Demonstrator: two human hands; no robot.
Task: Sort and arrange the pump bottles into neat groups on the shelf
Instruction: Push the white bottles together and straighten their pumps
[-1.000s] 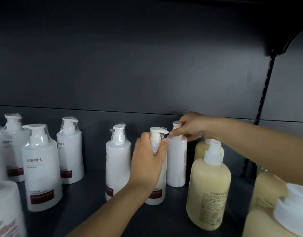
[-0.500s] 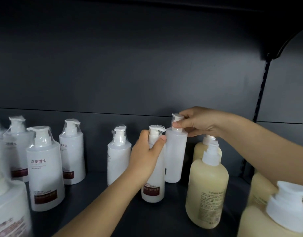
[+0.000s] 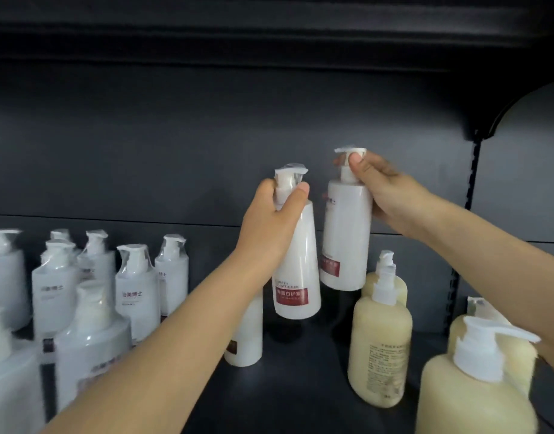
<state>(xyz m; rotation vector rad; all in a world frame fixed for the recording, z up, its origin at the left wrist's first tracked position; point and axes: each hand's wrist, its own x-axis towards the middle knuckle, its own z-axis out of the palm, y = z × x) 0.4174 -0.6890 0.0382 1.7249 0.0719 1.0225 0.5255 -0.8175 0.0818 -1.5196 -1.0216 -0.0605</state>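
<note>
My left hand (image 3: 271, 220) grips the neck of a slim white pump bottle with a red label (image 3: 297, 277), held in the air above the dark shelf (image 3: 300, 386). My right hand (image 3: 385, 189) grips the pump neck of a second white pump bottle (image 3: 346, 239), also lifted, just to the right of the first. Another slim white bottle (image 3: 246, 336) stands on the shelf, partly hidden by my left forearm. Several wider white bottles (image 3: 138, 296) in plastic wrap stand at the left. Cream-coloured pump bottles (image 3: 380, 349) stand at the right.
A large cream bottle (image 3: 469, 389) is close to the camera at the bottom right. A dark back panel (image 3: 206, 151) rises behind the shelf. A slotted upright post (image 3: 472, 183) runs down the right side. Bare shelf surface shows under the lifted bottles.
Both hands have lifted their white bottles off the shelf and raised them. The camera view has shifted, bringing more white bottles into view at the left.
</note>
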